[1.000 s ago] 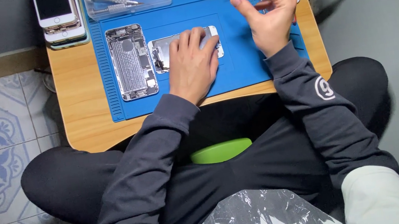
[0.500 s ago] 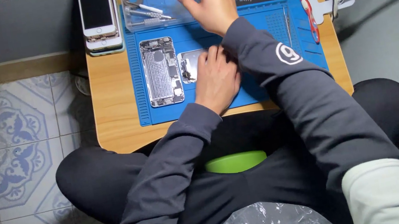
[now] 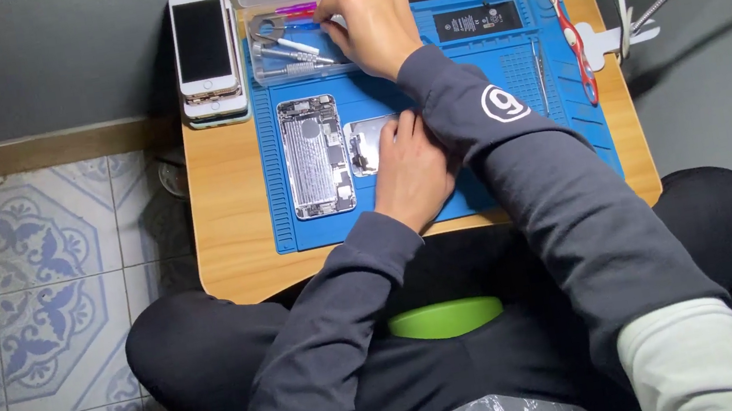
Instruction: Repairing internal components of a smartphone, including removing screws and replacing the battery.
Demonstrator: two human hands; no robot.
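A patterned tile floor is showing on the left and a dark grey wall is running across the top, with a small wooden table standing over the lap of a person sitting cross-legged. A blue work mat is covering most of the table, leaving a bare wooden strip along the left and near edges.

The left hand is lying flat, fingers together, pressing down on a silvery phone part near the middle of the mat. Just beside it to the left an opened phone body is lying, insides up. The right hand is reaching across to the far left corner of the mat, fingers curled over a clear tool tray holding tweezers and small drivers; what it is gripping I cannot tell.

A stack of phones is sitting at the far left corner of the table, close to the edge. A black battery is lying along the mat's far side, and a red-handled tool is resting near the right edge. The right half of the mat is lying mostly bare, crossed by the right sleeve.
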